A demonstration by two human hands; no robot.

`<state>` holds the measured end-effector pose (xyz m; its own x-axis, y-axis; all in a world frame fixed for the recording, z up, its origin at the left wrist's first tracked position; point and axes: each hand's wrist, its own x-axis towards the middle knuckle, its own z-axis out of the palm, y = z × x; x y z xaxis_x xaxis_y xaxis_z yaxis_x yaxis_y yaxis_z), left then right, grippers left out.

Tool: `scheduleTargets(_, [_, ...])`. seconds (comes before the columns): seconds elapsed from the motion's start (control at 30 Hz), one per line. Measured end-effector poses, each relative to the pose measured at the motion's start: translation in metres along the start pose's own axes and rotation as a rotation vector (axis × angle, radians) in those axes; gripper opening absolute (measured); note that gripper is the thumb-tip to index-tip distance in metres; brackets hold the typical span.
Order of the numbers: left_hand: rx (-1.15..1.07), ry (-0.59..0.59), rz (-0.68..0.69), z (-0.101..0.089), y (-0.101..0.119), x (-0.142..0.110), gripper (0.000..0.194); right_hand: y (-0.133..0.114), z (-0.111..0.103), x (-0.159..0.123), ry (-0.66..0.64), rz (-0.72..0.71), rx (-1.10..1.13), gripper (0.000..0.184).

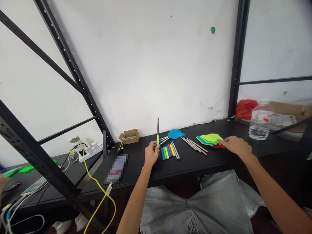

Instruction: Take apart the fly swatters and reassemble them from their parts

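My left hand (151, 154) is closed around a thin metal rod with a yellow-green grip (158, 133), held upright above the black table (136, 169). Just right of it lie several coloured grip sleeves (167, 151) in a row, and loose metal rods (195, 144). A blue swatter head (175, 133) lies behind them. My right hand (235, 144) rests on the table with its fingertips on a stack of flat swatter heads (210, 139), lime green on top, blue and red beneath.
A small open cardboard box (129, 136) sits near the wall. A water bottle (260, 121) and red bag (245, 108) stand at right. A blurred flat item (116, 168), yellow cable (97, 185) and power strip (89, 151) are at left. Black frame posts (235, 65) flank the table.
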<state>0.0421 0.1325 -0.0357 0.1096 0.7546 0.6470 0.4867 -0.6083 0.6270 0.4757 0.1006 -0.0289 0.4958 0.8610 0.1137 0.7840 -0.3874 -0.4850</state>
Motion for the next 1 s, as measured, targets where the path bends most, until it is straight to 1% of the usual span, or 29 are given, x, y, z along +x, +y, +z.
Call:
scheduleTargets(0.1, [0.002,-0.004,0.001,0.0,0.0,0.0,0.023,0.0,0.001,0.0,-0.015,-0.02,0.013,0.067])
scheduleTargets(0.2, [-0.003,-0.001,0.0,0.0,-0.001,0.0,0.023,0.002,0.004,0.002,-0.007,-0.047,0.018,0.063])
scheduleTargets(0.5, [0.005,0.0,0.009,0.0,0.0,0.0,0.023,0.01,0.013,0.011,0.102,-0.088,0.021,0.043])
scheduleTargets(0.57, [0.008,0.001,0.007,0.001,-0.001,0.0,0.023,0.01,0.013,0.01,0.107,-0.078,0.021,0.046])
scheduleTargets(0.67, [0.008,-0.005,0.003,0.001,-0.001,0.0,0.023,0.008,0.011,0.007,0.103,-0.04,0.023,0.055])
scheduleTargets(0.73, [0.007,-0.011,0.003,0.0,-0.001,0.0,0.023,0.005,0.011,0.005,0.097,-0.019,0.022,0.057])
scheduleTargets(0.9, [0.014,-0.022,0.007,0.0,-0.001,0.0,0.022,0.003,0.014,0.002,0.085,-0.011,0.022,0.047])
scheduleTargets(1.0, [0.007,-0.017,0.007,0.001,-0.001,0.0,0.022,0.004,0.015,0.003,0.088,-0.011,0.048,0.046])
